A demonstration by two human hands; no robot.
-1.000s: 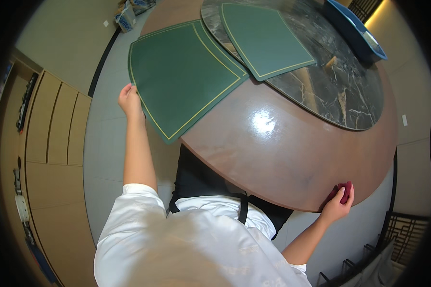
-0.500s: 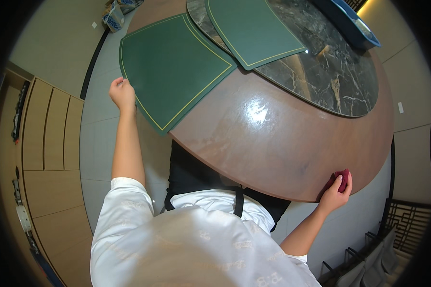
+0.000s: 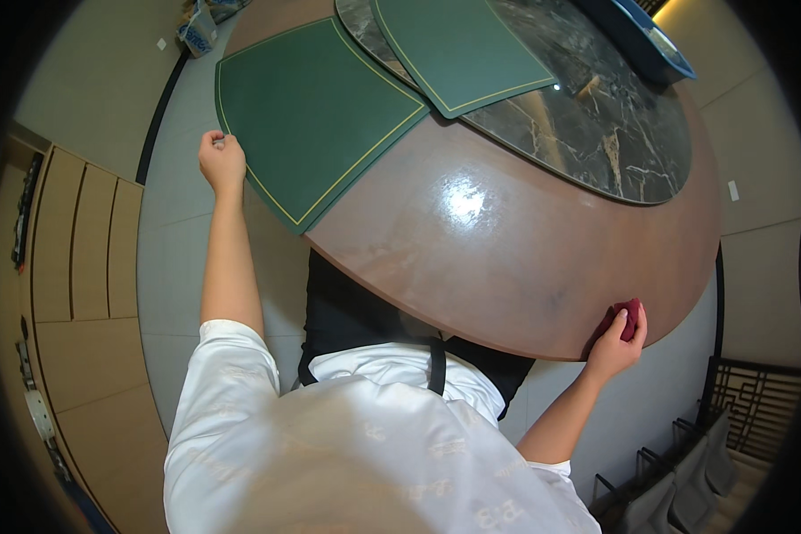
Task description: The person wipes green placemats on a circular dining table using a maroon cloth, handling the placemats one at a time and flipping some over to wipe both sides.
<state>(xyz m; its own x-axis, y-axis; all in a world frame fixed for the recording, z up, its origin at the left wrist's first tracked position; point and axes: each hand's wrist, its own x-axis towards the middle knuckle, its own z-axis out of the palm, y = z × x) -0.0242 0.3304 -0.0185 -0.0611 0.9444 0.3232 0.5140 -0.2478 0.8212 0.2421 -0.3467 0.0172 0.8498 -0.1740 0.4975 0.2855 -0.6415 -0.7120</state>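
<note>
Overhanging the table edge (image 3: 418, 306), the nearer green mat (image 3: 316, 125) is flanked by the curled left hand (image 3: 223, 165), grip unclear; a red cloth (image 3: 630, 311) is grasped by the right hand (image 3: 614, 351) near the same edge, open tabletop (image 3: 507, 258) between.

Round brown table (image 3: 507, 267) spread wide, glossy top catching bright white glare! Over left, dark green placemat (image 3: 316, 116) with yellow border lay there, outer edge jutting past table rim. Farther in sat dark marble-patterned turntable (image 3: 641, 133), pale and golden veins streaking across. Second green placemat (image 3: 463, 53) rested on it, near corner poking over turntable's edge. Far right, blue tub (image 3: 641, 40). Near right rim: dark red cloth (image 3: 629, 313), bunched.
</note>
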